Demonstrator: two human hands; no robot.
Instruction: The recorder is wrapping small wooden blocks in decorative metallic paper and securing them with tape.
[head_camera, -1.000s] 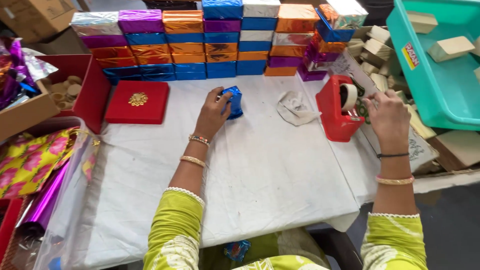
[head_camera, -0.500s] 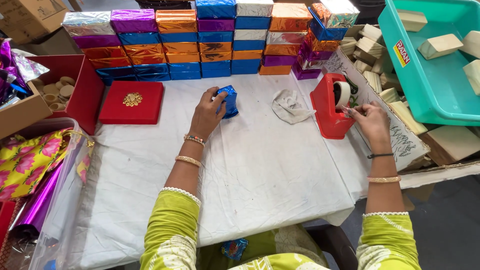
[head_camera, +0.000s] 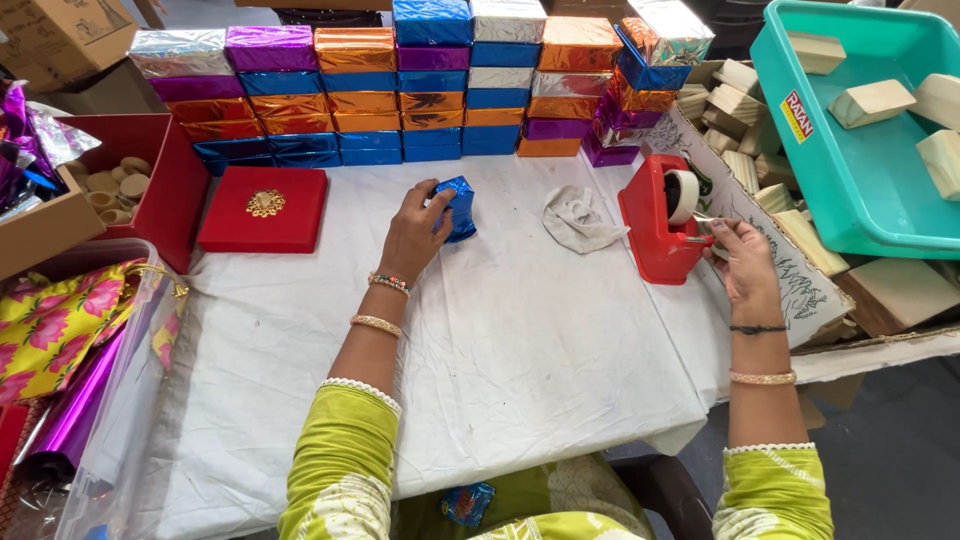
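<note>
Head view, table covered in white cloth. We note our left hand clasped around a small blue foil-wrapped box, which sits on the cloth near table centre. Our right hand is at 3 o'clock from it, fingertips pinched on the tape end at the red tape dispenser.

Step in hand, as we judge it: drawing a strip of tape to seal the blue wrap. The next move would call for a clean tear at the cutter, then carrying the strip over to the box while the left hand keeps the fold pressed.

Counts: one box in hand; one dispenser; one crumpled cloth between them; one flat red box at 9 o'clock; one teal tub at 2 o'clock. Stacked foil boxes at 12 o'clock: roughly thirty; we cannot count them exactly.
</note>
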